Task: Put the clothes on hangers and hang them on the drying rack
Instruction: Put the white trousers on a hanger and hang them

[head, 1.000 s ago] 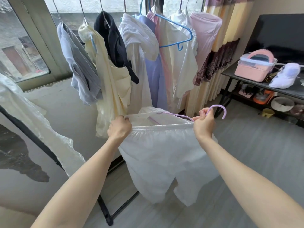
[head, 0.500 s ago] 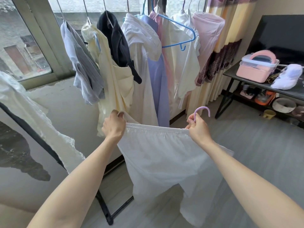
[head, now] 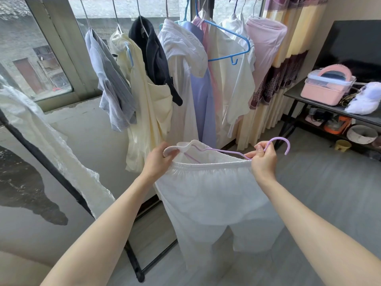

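Observation:
White trousers (head: 210,195) with an elastic waistband hang in front of me, their legs dropping toward the floor. A lilac hanger (head: 277,141) lies inside the waistband, hook pointing right. My left hand (head: 158,159) grips the waistband's left end over the hanger's tip. My right hand (head: 262,155) pinches the waistband's right end together with the hanger's neck. Above, the drying rack (head: 132,261) carries several hung garments (head: 185,79) and an empty blue hanger (head: 233,54).
A white lacy cloth (head: 51,145) drapes over the rack's slanted black bar at left. The window and low wall stand behind the clothes. A curtain (head: 288,79) hangs at right, beside a dark table (head: 334,109) with a pink box (head: 325,89).
The waistband has been pulled open and the hanger's arm now shows inside it. Both hands moved slightly apart and down, and the trousers hang straighter.

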`<action>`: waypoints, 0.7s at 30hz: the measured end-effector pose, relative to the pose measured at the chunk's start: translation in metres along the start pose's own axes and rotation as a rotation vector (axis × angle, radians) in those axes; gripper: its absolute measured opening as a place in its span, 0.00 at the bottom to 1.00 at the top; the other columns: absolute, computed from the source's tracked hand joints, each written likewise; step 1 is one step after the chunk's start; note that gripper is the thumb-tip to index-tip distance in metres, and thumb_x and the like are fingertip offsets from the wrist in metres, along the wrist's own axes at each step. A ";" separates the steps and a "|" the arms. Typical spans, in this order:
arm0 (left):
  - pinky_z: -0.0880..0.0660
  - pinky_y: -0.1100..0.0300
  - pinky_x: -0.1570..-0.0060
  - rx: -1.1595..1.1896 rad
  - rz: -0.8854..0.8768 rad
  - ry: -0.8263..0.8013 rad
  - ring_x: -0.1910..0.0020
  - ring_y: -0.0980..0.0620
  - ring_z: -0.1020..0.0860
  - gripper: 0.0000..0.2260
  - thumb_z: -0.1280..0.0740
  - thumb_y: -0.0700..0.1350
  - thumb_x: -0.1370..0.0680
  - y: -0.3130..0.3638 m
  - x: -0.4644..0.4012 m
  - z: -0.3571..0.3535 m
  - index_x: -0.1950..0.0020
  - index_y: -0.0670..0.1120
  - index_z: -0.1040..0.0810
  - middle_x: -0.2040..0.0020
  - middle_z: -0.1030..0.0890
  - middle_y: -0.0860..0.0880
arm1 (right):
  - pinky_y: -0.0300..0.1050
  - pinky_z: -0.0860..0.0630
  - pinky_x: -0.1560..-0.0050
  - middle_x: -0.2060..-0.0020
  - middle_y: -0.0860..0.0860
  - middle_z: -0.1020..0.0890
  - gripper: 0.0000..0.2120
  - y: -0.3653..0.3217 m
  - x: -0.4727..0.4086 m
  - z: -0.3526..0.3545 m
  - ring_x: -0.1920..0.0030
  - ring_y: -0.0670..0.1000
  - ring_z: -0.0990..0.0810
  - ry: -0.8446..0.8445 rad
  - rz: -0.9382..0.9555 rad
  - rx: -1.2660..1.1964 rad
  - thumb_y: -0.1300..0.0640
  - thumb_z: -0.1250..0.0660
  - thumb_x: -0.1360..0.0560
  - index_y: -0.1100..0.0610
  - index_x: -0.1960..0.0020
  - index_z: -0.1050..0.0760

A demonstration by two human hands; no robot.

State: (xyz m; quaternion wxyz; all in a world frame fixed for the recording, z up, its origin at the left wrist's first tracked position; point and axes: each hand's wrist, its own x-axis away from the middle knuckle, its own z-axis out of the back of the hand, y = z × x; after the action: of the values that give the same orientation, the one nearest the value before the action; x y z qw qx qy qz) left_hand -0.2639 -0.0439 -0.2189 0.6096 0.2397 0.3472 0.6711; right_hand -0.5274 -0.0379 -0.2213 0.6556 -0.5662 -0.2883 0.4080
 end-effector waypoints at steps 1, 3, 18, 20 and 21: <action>0.34 0.55 0.64 0.022 0.014 0.017 0.65 0.48 0.30 0.15 0.31 0.51 0.26 0.001 0.000 -0.001 0.57 0.38 0.29 0.65 0.27 0.46 | 0.38 0.32 0.64 0.66 0.58 0.21 0.05 -0.002 0.001 0.001 0.64 0.53 0.24 -0.003 0.000 -0.012 0.63 0.49 0.20 0.58 0.53 0.35; 0.32 0.55 0.64 0.043 0.045 0.077 0.66 0.48 0.28 0.15 0.29 0.52 0.29 0.003 -0.001 -0.004 0.59 0.41 0.27 0.65 0.24 0.47 | 0.37 0.32 0.64 0.68 0.56 0.21 0.05 -0.004 0.002 0.003 0.65 0.50 0.24 -0.010 0.006 -0.035 0.62 0.49 0.20 0.58 0.52 0.35; 0.33 0.52 0.57 -0.436 0.166 0.235 0.51 0.36 0.24 0.06 0.42 0.43 0.22 0.013 0.001 0.009 0.55 0.43 0.27 0.53 0.21 0.38 | 0.26 0.33 0.74 0.74 0.55 0.27 0.07 -0.009 0.009 -0.002 0.79 0.40 0.27 0.081 -0.001 -0.124 0.65 0.50 0.20 0.57 0.55 0.37; 0.33 0.53 0.57 -0.379 0.196 0.207 0.49 0.37 0.24 0.07 0.40 0.46 0.22 0.007 0.001 0.009 0.54 0.44 0.26 0.52 0.20 0.39 | 0.29 0.30 0.72 0.74 0.54 0.27 0.06 -0.010 0.008 0.001 0.78 0.42 0.26 0.077 -0.036 -0.149 0.64 0.50 0.20 0.58 0.53 0.36; 0.33 0.54 0.57 -0.337 0.215 0.204 0.50 0.38 0.24 0.08 0.39 0.47 0.22 0.004 0.001 0.009 0.54 0.44 0.26 0.53 0.21 0.40 | 0.33 0.28 0.69 0.74 0.54 0.26 0.06 -0.010 0.009 0.002 0.76 0.44 0.25 0.059 -0.046 -0.149 0.64 0.50 0.20 0.58 0.53 0.36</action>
State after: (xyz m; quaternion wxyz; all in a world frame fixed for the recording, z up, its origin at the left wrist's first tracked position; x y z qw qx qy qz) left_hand -0.2600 -0.0414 -0.2096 0.5275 0.1010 0.2626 0.8016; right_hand -0.5225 -0.0296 -0.2121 0.6288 -0.6186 -0.3114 0.3536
